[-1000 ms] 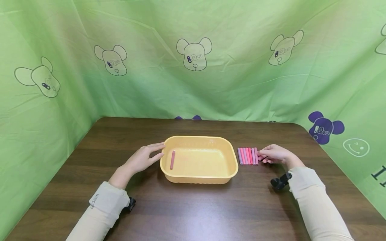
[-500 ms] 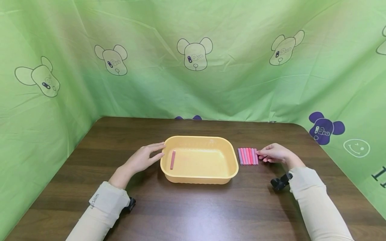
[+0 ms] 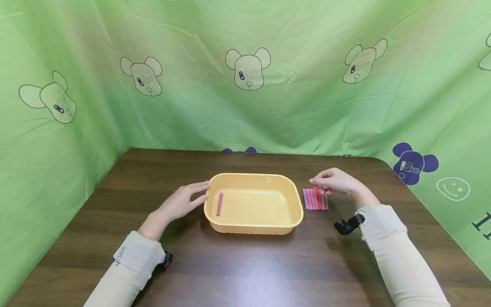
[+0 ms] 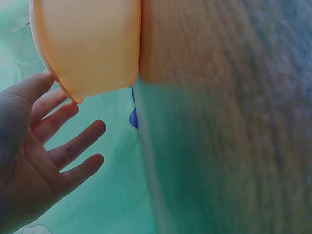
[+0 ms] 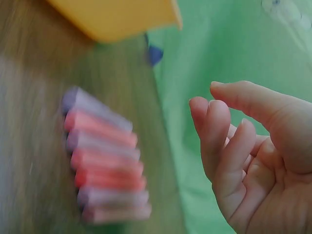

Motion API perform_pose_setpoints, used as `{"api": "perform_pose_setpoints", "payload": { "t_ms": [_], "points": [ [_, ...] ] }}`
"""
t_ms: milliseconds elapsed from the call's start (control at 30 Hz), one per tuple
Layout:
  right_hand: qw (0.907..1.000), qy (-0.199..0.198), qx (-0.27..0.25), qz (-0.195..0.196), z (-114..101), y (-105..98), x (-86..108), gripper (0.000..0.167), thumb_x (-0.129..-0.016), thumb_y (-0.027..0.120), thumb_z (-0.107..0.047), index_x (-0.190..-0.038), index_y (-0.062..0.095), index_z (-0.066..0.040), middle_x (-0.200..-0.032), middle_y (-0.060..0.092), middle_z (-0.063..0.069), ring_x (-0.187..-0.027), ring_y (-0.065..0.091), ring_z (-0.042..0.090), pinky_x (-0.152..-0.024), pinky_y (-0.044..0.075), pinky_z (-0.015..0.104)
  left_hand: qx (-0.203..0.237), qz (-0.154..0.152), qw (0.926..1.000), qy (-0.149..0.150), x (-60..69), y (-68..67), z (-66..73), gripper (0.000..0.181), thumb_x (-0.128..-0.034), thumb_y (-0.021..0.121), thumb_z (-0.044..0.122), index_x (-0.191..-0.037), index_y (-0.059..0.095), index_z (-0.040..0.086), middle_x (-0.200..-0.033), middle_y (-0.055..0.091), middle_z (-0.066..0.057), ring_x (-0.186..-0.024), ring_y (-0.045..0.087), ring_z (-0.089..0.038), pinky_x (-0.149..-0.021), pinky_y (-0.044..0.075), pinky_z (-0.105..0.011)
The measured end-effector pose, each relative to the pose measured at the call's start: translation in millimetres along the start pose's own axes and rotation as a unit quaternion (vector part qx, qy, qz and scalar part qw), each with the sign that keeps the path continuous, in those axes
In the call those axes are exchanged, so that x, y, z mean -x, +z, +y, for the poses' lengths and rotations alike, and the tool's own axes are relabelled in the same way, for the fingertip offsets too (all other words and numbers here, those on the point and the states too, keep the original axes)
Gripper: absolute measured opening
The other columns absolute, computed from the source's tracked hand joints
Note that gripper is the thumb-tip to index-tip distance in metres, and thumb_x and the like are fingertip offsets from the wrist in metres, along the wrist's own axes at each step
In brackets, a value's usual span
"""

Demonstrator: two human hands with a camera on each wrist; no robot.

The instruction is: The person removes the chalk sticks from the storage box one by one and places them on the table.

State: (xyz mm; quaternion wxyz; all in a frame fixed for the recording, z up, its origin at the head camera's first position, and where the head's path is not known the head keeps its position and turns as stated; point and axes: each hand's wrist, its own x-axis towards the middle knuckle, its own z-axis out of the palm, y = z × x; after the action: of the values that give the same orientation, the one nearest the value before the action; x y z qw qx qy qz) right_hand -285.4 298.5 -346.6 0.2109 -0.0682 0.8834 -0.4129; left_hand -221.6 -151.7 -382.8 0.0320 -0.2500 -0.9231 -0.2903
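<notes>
A yellow plastic basin (image 3: 253,228) stands on the table, with one dark pink chalk-like stick (image 3: 219,204) lying inside near its left end. My left hand (image 3: 182,202) rests against the basin's left rim, fingers spread and mostly straight; the left wrist view shows the thumb (image 4: 36,87) at the rim. Right of the basin lies a row of pink, red and purple sticks (image 3: 315,200), side by side. Above the row's far end hovers my right hand (image 3: 336,181). In the right wrist view its fingers (image 5: 239,141) are loosely bent, thumb and index apart, holding nothing.
The brown wooden table (image 3: 238,273) runs back to a green patterned cloth (image 3: 192,115) hanging behind and at the sides. A small black wrist camera (image 3: 349,224) sits at my right cuff and another (image 3: 166,260) at my left.
My right hand has lifted from the right end of the stick row and moved left and away from me, over the row's far end. The left hand and basin stay still.
</notes>
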Motion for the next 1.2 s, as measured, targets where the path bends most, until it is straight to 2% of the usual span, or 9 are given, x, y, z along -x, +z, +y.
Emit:
{"api": "perform_pose_setpoints", "payload": {
  "t_ms": [167,467,667,767,933,1067,1200],
  "points": [
    [0.9997,-0.022,0.004,-0.011,-24.1,9.8,-6.2,0.042,-0.090,0.061,-0.029,-0.109,0.058,0.009,-0.077,0.066,-0.004,-0.063,0.057,0.004,-0.058,0.052,0.022,0.001,-0.003,1.0000,-0.004,-0.5,-0.2,0.2,0.044,-0.0941,0.055,0.025,-0.133,0.052,0.006,-0.141,0.049,-0.012,-0.131,0.045,-0.030,-0.109,0.037,-0.047],
    [0.9979,-0.037,-0.023,-0.049,-65.5,33.4,-16.1,0.039,-0.090,0.061,-0.026,-0.107,0.057,0.009,-0.076,0.062,-0.002,-0.059,0.053,0.005,-0.052,0.045,0.016,0.003,-0.002,1.0000,-0.001,-1.0,-0.2,-0.1,0.044,-0.0938,0.056,0.025,-0.133,0.052,0.006,-0.141,0.049,-0.012,-0.131,0.045,-0.030,-0.109,0.037,-0.047],
    [0.9954,-0.068,0.040,-0.054,-93.6,50.7,-23.8,0.030,-0.088,0.063,-0.028,-0.099,0.065,-0.001,-0.080,0.064,0.000,-0.065,0.056,0.010,-0.057,0.049,0.021,0.000,-0.001,1.0000,0.002,-1.2,0.0,-0.6,0.044,-0.0936,0.056,0.026,-0.133,0.053,0.006,-0.141,0.049,-0.012,-0.131,0.045,-0.030,-0.109,0.037,-0.047],
    [0.9924,-0.085,0.061,-0.065,-105.7,59.5,-27.5,0.031,-0.089,0.061,-0.028,-0.100,0.064,0.001,-0.082,0.066,0.003,-0.066,0.058,0.011,-0.059,0.050,0.022,0.002,-0.001,1.0000,0.001,-1.2,-0.2,-0.3,0.044,-0.0935,0.056,0.026,-0.133,0.053,0.007,-0.141,0.049,-0.012,-0.131,0.045,-0.029,-0.109,0.037,-0.047],
    [0.9877,-0.102,0.073,-0.093,-115.7,72.5,-38.6,0.033,-0.089,0.060,-0.027,-0.101,0.062,0.004,-0.082,0.068,0.005,-0.065,0.059,0.010,-0.060,0.051,0.022,0.006,-0.004,1.0000,-0.003,-0.5,-0.6,0.2,0.044,-0.0936,0.056,0.026,-0.133,0.053,0.007,-0.141,0.048,-0.012,-0.132,0.045,-0.030,-0.109,0.037,-0.047],
    [0.9860,-0.102,0.073,-0.109,-118.9,81.9,-47.1,0.034,-0.089,0.060,-0.027,-0.101,0.061,0.006,-0.084,0.069,0.009,-0.064,0.059,0.009,-0.060,0.051,0.022,0.007,-0.005,1.0000,-0.002,-0.5,-0.6,0.3,0.044,-0.0935,0.056,0.025,-0.133,0.052,0.006,-0.141,0.048,-0.012,-0.132,0.045,-0.030,-0.109,0.037,-0.047],
    [0.9849,-0.102,0.068,-0.122,-120.6,90.7,-56.4,0.035,-0.089,0.061,-0.027,-0.100,0.061,0.006,-0.082,0.069,0.007,-0.062,0.058,0.008,-0.059,0.050,0.021,0.005,-0.005,1.0000,-0.002,-0.6,-0.3,0.0,0.044,-0.0935,0.056,0.025,-0.133,0.053,0.007,-0.141,0.049,-0.012,-0.131,0.045,-0.030,-0.109,0.037,-0.047]
  ]
}}
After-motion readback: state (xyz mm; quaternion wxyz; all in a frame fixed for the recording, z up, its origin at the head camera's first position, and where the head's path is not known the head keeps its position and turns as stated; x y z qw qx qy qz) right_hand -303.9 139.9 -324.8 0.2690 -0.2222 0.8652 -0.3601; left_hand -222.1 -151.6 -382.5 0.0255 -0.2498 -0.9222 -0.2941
